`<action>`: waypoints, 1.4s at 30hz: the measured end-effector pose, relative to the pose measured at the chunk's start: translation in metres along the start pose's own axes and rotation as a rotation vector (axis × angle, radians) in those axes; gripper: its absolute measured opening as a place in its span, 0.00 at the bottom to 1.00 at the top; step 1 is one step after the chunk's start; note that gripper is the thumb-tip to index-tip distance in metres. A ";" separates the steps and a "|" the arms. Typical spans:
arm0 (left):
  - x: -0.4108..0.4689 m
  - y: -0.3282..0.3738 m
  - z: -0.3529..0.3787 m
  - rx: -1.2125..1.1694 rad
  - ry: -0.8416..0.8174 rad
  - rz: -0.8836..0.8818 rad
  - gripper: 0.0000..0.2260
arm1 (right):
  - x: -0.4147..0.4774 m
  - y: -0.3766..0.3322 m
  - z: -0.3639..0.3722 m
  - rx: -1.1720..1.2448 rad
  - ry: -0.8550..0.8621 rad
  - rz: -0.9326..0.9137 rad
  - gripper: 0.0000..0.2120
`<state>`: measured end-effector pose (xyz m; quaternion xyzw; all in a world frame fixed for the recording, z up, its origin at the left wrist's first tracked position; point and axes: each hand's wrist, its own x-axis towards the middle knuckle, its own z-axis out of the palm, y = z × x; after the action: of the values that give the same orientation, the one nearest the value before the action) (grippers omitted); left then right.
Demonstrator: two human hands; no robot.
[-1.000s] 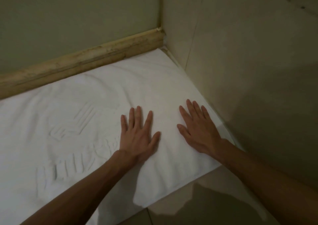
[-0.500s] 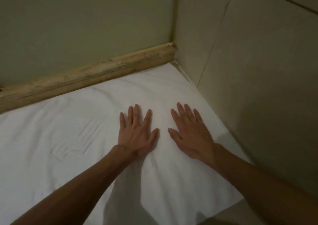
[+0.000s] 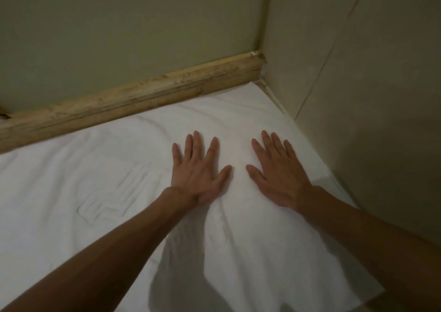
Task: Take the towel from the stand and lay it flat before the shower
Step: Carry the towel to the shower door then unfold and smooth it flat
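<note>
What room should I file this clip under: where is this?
Probably a bathroom floor corner: a white towel lies spread like a bath mat under the left hand and right hand, against a worn raised sill, beside a seamed wall.

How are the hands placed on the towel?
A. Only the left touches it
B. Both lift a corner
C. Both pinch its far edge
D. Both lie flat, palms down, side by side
D: the left hand and right hand rest palm-down with fingers straight on the towel.
</note>
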<state>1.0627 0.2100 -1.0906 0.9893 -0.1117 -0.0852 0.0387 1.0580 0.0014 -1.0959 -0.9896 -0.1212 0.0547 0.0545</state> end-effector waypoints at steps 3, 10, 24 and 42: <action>0.021 -0.003 -0.005 0.026 0.005 -0.026 0.36 | 0.009 -0.002 -0.002 -0.001 0.015 -0.011 0.33; 0.029 -0.009 0.002 0.006 0.010 -0.069 0.35 | 0.037 0.010 -0.003 -0.017 0.001 -0.037 0.33; 0.099 -0.003 -0.011 0.049 0.052 0.064 0.34 | 0.107 0.014 -0.019 -0.046 0.058 -0.040 0.29; 0.136 -0.002 -0.006 0.025 0.078 0.126 0.37 | 0.148 0.025 -0.013 -0.060 0.006 -0.078 0.30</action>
<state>1.1951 0.1810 -1.1063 0.9833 -0.1731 -0.0425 0.0361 1.2078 0.0121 -1.0999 -0.9855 -0.1612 0.0459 0.0274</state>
